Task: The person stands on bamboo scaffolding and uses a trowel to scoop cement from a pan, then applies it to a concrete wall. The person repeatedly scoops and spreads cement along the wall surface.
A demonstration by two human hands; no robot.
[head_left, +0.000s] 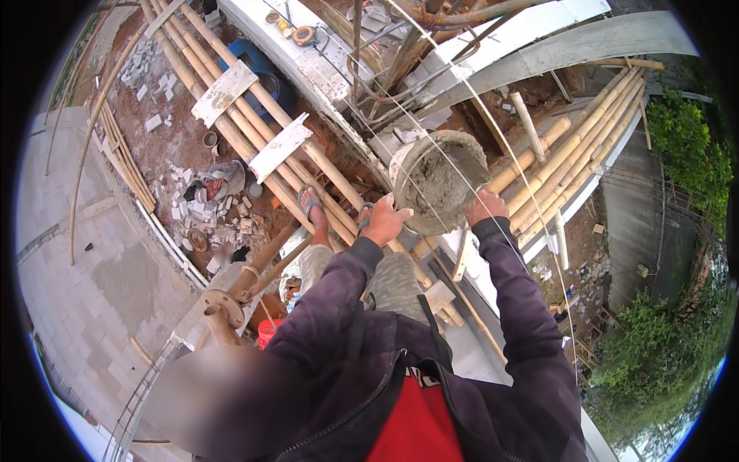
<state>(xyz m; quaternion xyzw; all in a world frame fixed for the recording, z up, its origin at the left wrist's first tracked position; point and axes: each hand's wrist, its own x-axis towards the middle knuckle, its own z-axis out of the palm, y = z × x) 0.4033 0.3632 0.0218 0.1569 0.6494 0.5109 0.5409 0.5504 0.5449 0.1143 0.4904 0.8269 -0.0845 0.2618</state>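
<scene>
A grey-crusted bucket (404,173) holding wet grey mortar (450,177) is at the centre, between my two hands. My left hand (383,223) is closed on the bucket's rim at the lower left. My right hand (486,205) grips the rim at the right side. Thin white lines (546,230) cross over the bucket and past my right arm. Beneath me, my sandalled feet (314,208) rest on bamboo poles (344,179) that have pale boards (281,146) across them.
Bent rebar (373,115) rises behind the bucket beside a white wall (323,73) with tools (304,35). More bamboo (577,154) extends right. Far below are a crouching person (219,185), rubble (204,231), a blue barrel (275,96) and paving (85,323). A pipe with a flange (231,308) stands at lower left.
</scene>
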